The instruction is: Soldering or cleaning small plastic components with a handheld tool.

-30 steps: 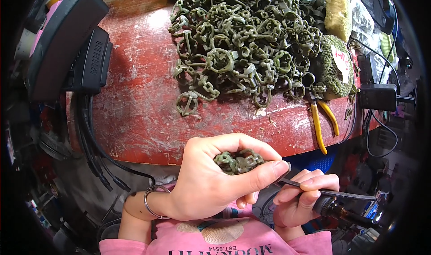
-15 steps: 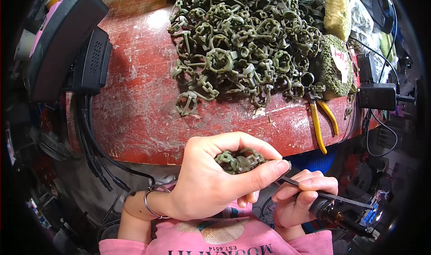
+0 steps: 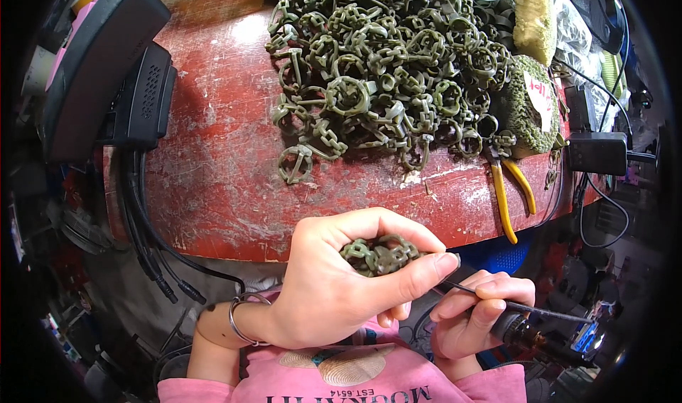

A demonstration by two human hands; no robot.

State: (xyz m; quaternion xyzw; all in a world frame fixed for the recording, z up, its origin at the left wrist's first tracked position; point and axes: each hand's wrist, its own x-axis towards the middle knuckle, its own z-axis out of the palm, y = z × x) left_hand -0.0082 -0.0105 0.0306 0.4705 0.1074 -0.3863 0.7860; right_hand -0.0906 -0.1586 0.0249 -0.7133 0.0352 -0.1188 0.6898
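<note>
My left hand (image 3: 348, 282) is closed around a bunch of dark green, stone-like chain links (image 3: 380, 254) in the palm, thumb and forefinger pressed together. Lower right, my right hand (image 3: 479, 311) pinches a thin dark file (image 3: 547, 311) between thumb and fingers. The file's inner end reaches my left fingertips, and what it touches there is hidden behind my thumb. Beneath my right hand, a dark cylindrical tool (image 3: 522, 332) points down to the right. I cannot tell whether the hand also grips that tool.
A big heap of green chain links and rings (image 3: 383, 69) covers the far part of the red worn table (image 3: 213, 183). Yellow-handled pliers (image 3: 502, 200) lie at its right, near a green textured block (image 3: 529, 129). Black devices (image 3: 142, 94) and cables stand left.
The file has shifted and turned slightly in my right hand, its outer end moving a little right and up. My left hand stays almost still, holding the chain links.
</note>
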